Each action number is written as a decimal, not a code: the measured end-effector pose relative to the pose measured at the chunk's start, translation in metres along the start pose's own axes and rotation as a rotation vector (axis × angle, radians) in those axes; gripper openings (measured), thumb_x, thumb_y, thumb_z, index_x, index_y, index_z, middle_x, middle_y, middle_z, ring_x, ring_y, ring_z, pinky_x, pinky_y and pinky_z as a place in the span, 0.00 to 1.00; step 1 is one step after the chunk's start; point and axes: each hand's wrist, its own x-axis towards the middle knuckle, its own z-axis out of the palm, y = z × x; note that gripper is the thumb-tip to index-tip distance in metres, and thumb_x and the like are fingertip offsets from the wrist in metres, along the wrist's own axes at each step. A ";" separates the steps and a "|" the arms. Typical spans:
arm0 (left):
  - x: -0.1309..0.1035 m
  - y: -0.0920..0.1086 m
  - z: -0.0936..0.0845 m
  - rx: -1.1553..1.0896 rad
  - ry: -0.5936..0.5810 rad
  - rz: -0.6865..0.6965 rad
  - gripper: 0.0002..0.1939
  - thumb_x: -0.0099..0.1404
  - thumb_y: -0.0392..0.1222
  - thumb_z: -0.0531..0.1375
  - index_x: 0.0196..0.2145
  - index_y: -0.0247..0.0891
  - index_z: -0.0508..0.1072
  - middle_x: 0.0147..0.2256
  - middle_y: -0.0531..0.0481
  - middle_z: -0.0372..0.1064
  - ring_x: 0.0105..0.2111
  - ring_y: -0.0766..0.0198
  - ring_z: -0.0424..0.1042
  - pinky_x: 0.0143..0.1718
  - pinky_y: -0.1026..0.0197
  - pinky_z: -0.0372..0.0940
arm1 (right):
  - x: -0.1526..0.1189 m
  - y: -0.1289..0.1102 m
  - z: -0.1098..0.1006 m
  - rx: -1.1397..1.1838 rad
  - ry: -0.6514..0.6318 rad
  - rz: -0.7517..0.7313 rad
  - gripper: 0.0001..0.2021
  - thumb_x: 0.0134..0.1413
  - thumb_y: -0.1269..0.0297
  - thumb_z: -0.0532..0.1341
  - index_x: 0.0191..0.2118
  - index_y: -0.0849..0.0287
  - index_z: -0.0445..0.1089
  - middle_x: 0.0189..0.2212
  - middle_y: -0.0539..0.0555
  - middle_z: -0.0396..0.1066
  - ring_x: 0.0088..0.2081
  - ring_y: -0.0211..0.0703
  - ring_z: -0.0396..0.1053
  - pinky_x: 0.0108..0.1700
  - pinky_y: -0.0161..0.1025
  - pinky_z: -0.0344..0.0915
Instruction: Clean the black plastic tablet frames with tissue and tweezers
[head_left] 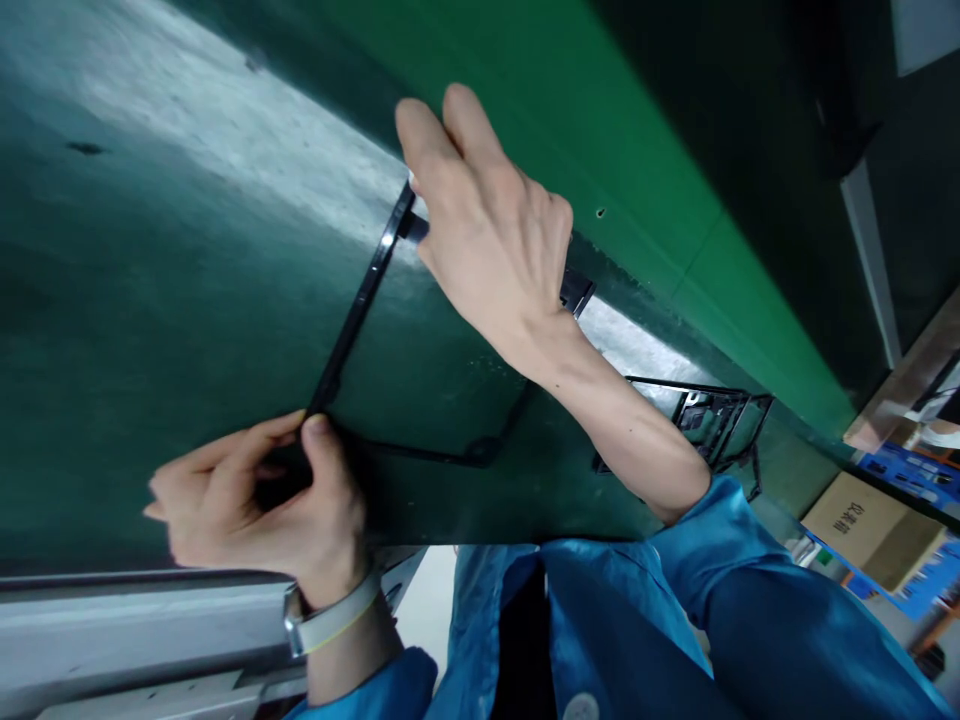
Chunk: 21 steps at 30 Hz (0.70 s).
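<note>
Head cam: L hand (232,510) pinches blk frame (364,297) at near-L corner, thumb vs. index; R hand (495,225) curled at far end, grip hidden, can't tell. Frame's over green worktop (187,320), other blk frames (731,402) to R.

The left hand (259,500) pinches thumb (324,455) to forefinger by the desk's (150,350) near edge; the right hand (491,225), back upward, fingers bent, lies toward the far edge.

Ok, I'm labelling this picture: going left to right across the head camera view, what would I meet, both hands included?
Left hand → right hand → black frames lying together → cardboard box.
</note>
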 end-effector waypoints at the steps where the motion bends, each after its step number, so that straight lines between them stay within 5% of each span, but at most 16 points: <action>1: 0.001 0.002 -0.002 0.017 0.005 0.056 0.18 0.65 0.57 0.69 0.43 0.41 0.85 0.38 0.47 0.73 0.41 0.55 0.68 0.61 0.41 0.62 | -0.001 0.001 0.000 -0.007 0.016 -0.009 0.27 0.80 0.76 0.41 0.58 0.47 0.74 0.58 0.49 0.74 0.50 0.39 0.77 0.44 0.35 0.67; 4: 0.009 0.013 -0.006 0.121 -0.100 0.277 0.16 0.64 0.58 0.66 0.33 0.42 0.80 0.34 0.47 0.73 0.42 0.50 0.70 0.55 0.41 0.62 | -0.004 0.007 0.000 -0.035 0.039 -0.077 0.29 0.80 0.76 0.37 0.57 0.49 0.75 0.58 0.49 0.75 0.47 0.36 0.76 0.44 0.35 0.69; 7: 0.023 0.030 0.002 0.185 -0.172 0.401 0.15 0.68 0.56 0.63 0.32 0.42 0.78 0.33 0.46 0.71 0.40 0.51 0.68 0.50 0.45 0.61 | -0.013 0.011 0.004 -0.016 -0.008 -0.201 0.21 0.79 0.73 0.46 0.55 0.49 0.75 0.58 0.48 0.74 0.44 0.35 0.75 0.36 0.36 0.66; 12: 0.034 0.052 0.035 0.099 -0.019 0.517 0.25 0.69 0.54 0.68 0.57 0.37 0.79 0.56 0.34 0.76 0.56 0.44 0.72 0.59 0.42 0.63 | -0.049 0.010 0.024 0.066 -0.084 -0.421 0.19 0.82 0.70 0.47 0.52 0.54 0.76 0.54 0.50 0.73 0.45 0.35 0.76 0.40 0.38 0.68; 15: 0.029 0.055 0.047 0.107 0.025 0.514 0.26 0.72 0.50 0.66 0.64 0.40 0.76 0.64 0.35 0.72 0.65 0.44 0.68 0.67 0.40 0.60 | -0.064 0.006 0.035 0.114 -0.121 -0.377 0.18 0.83 0.68 0.46 0.51 0.56 0.74 0.52 0.51 0.73 0.46 0.34 0.76 0.43 0.35 0.69; 21: 0.024 0.057 0.048 0.128 0.017 0.450 0.16 0.77 0.45 0.61 0.59 0.44 0.77 0.66 0.41 0.71 0.70 0.46 0.66 0.70 0.38 0.59 | -0.064 -0.010 0.034 0.086 -0.089 -0.164 0.18 0.83 0.61 0.46 0.51 0.52 0.75 0.52 0.53 0.73 0.45 0.38 0.78 0.38 0.37 0.69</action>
